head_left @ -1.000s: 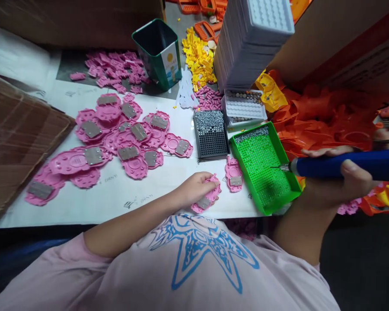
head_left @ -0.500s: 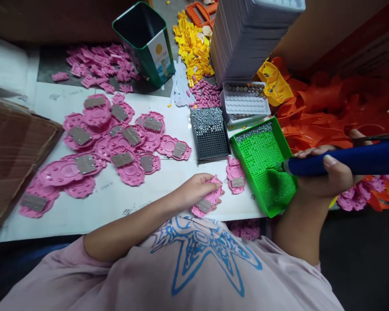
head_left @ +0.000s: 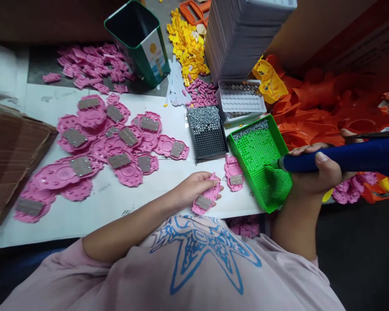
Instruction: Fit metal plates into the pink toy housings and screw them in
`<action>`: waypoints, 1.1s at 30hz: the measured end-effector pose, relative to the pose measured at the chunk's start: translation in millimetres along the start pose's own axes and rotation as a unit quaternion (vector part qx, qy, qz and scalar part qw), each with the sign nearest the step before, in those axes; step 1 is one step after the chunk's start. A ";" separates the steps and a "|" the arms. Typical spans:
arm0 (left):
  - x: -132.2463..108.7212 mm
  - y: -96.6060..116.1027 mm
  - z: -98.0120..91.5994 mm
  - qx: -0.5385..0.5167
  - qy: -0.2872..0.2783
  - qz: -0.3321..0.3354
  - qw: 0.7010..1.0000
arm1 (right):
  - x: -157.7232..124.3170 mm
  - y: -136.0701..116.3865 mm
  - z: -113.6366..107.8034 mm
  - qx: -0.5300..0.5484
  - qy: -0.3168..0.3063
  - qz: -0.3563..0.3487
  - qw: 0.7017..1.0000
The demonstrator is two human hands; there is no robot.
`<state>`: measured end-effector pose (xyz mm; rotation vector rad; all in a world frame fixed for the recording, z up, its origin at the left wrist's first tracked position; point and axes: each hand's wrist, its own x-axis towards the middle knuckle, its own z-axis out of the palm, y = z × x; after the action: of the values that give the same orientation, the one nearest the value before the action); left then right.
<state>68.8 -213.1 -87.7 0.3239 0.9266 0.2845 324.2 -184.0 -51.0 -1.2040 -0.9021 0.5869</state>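
My left hand (head_left: 196, 190) grips a pink plastic cover (head_left: 203, 203) with a grey metal plate on it, close to my body at the table's front edge. In my right hand (head_left: 320, 172) is a blue electric screwdriver (head_left: 353, 156), its tip pointing left over the green perforated tray (head_left: 262, 172). Small screws (head_left: 251, 131) lie heaped at that tray's far end. Another pink cover (head_left: 234, 173) with a metal plate rests between my left hand and the green tray. Beyond it stands a black perforated tray (head_left: 210, 142) with screws in its far half.
Several plated pink covers (head_left: 126, 172) are piled at left, beside a cardboard box (head_left: 16, 155). A green bin (head_left: 139, 47), yellow parts (head_left: 188, 47), pink beads (head_left: 201, 93) and a tall stack of trays (head_left: 240, 43) stand behind. Orange parts (head_left: 327, 108) heap up at right.
The whole view has shifted slightly, with most things a little further left. Both hands keep their hold; the pink cover in my left hand has turned slightly, showing more of its face.
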 end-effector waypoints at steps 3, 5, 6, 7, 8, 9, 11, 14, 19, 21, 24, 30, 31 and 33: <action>0.9 -0.4 -0.2 -0.027 0.002 -0.002 1.000 | 1.7 -5.5 -1.0 -0.003 0.001 0.006 1.000; 1.6 -0.7 -0.4 -0.053 0.006 -0.003 0.999 | 1.7 -13.5 -1.6 -0.002 0.002 -0.011 1.000; 1.9 -0.9 -0.6 -0.063 0.007 -0.003 0.998 | 1.0 -18.4 -1.7 0.002 -0.001 -0.025 1.000; 2.2 -1.0 -0.8 -0.069 0.009 -0.003 0.998 | -0.2 -23.3 -1.5 0.007 -0.007 -0.038 0.999; 2.6 -1.2 -0.9 -0.070 0.010 -0.005 0.998 | -1.9 -27.8 -0.9 0.013 -0.018 -0.047 0.999; 2.8 -1.4 -1.1 -0.067 0.013 -0.008 0.998 | -3.7 -31.4 0.1 0.017 -0.031 -0.050 0.998; 3.1 -1.7 -1.1 -0.059 0.020 -0.012 0.998 | -7.0 -34.2 3.0 0.012 -0.054 -0.043 0.998; 2.9 -1.8 -0.7 -0.055 0.027 -0.013 0.998 | -8.2 -26.8 7.5 -0.016 -0.029 -0.049 0.998; 2.6 -1.6 -0.6 -0.052 0.025 -0.015 0.998 | -1.6 -6.9 6.9 -0.029 0.020 -0.052 0.998; 3.1 -2.2 -1.2 -0.052 0.021 -0.017 0.998 | 0.5 -3.0 4.3 -0.019 0.026 -0.045 0.998; 3.5 -3.1 -2.4 -0.052 0.017 -0.012 0.998 | 1.7 -0.9 0.7 -0.011 0.012 -0.026 1.000; 2.5 -1.5 -2.0 -0.052 0.019 -0.010 0.998 | 0.6 -1.5 -1.0 -0.006 0.007 0.007 1.000; 2.4 -1.2 -1.7 -0.053 0.020 -0.010 0.998 | 0.2 -2.0 -0.3 -0.008 0.009 0.015 1.000; 2.4 -1.1 -1.5 -0.053 0.019 -0.010 0.998 | -0.9 -3.3 1.8 -0.017 0.028 0.034 0.999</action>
<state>69.1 -213.0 -90.7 0.2116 0.9480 0.3212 322.0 -184.7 -48.0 -1.2805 -0.8286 0.5918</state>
